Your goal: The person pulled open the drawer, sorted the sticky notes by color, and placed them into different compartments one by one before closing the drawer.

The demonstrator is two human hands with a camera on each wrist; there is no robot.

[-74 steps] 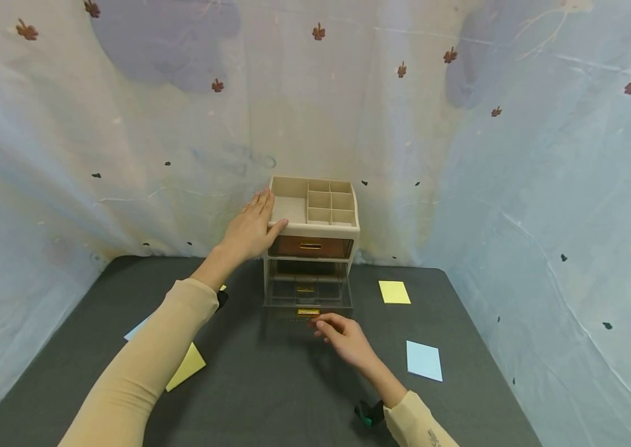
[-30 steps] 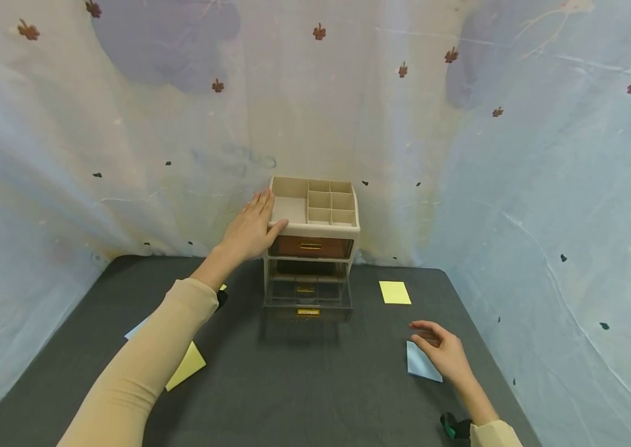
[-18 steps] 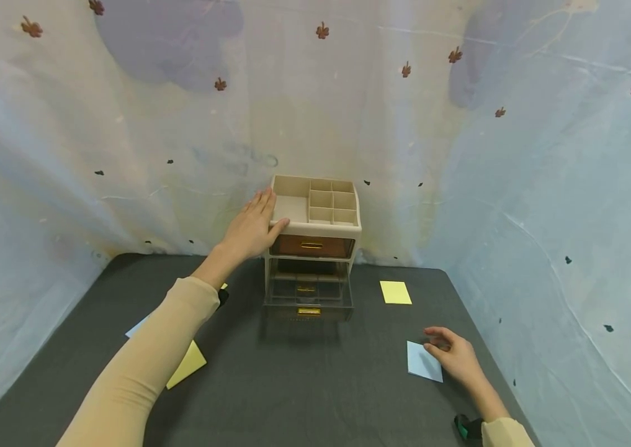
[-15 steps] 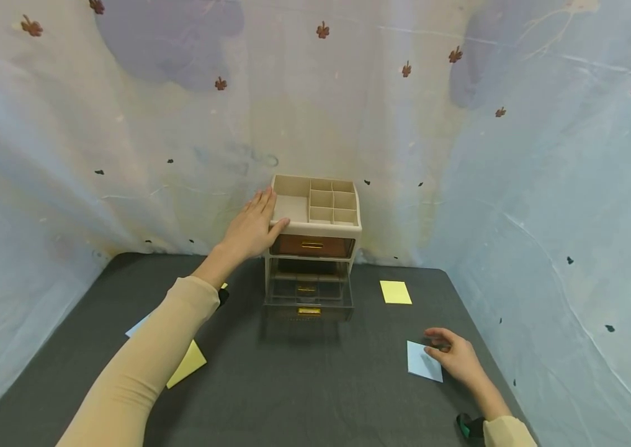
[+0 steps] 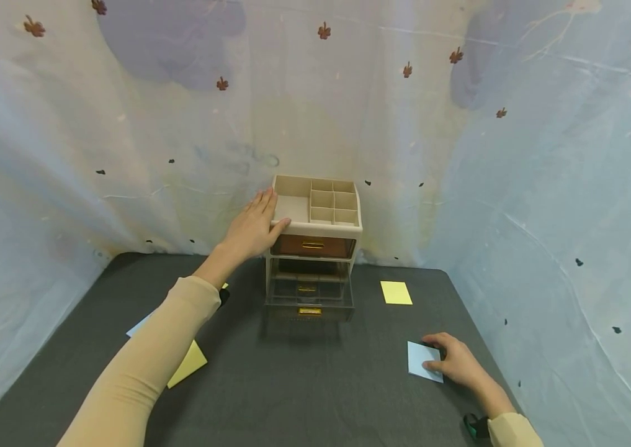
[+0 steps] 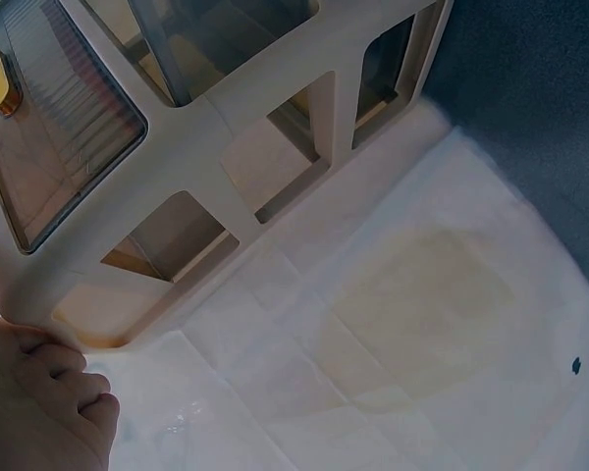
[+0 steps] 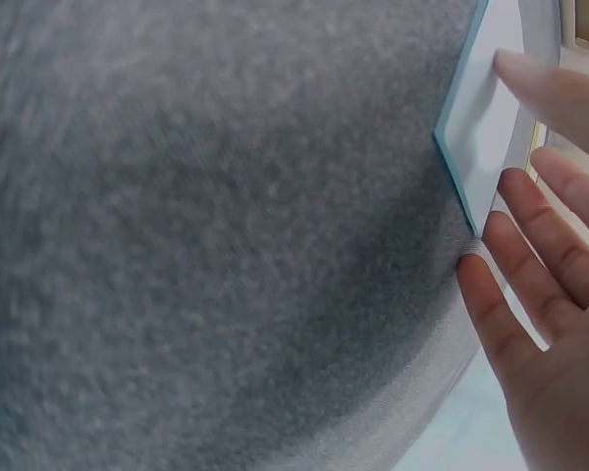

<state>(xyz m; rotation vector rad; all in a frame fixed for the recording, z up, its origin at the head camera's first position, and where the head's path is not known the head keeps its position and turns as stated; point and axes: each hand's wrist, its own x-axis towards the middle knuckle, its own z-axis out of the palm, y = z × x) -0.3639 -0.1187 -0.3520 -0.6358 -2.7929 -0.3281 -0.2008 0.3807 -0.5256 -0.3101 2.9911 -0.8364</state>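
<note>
A beige desktop organizer [image 5: 323, 229] stands at the back middle, with a divided open top and a brown-looking upper drawer [image 5: 287, 246]. Its smoky clear lower drawer [image 5: 281, 313] is pulled out. My left hand [image 5: 250, 225] rests on the organizer's top left edge, fingers extended; in the left wrist view the left hand [image 6: 39, 402] is at its corner. At the right, my right hand [image 5: 460, 363] is at a light blue sticky-note pad [image 5: 418, 354] lying on the table. In the right wrist view, the right hand [image 7: 560, 334] has its thumb over the pad [image 7: 481, 108] and its fingers loosely spread by the edge.
A yellow note pad [image 5: 396, 293] lies right of the organizer. Another yellow pad [image 5: 189, 365] and a blue one [image 5: 138, 326] are partly hidden by my left sleeve [image 5: 142, 366]. A patterned curtain [image 5: 315, 112] hangs around the dark table [image 5: 304, 397].
My right hand has left the lower drawer's handle and moved right to the blue pad, then lowered onto its right side. My left hand has stayed on the organizer.
</note>
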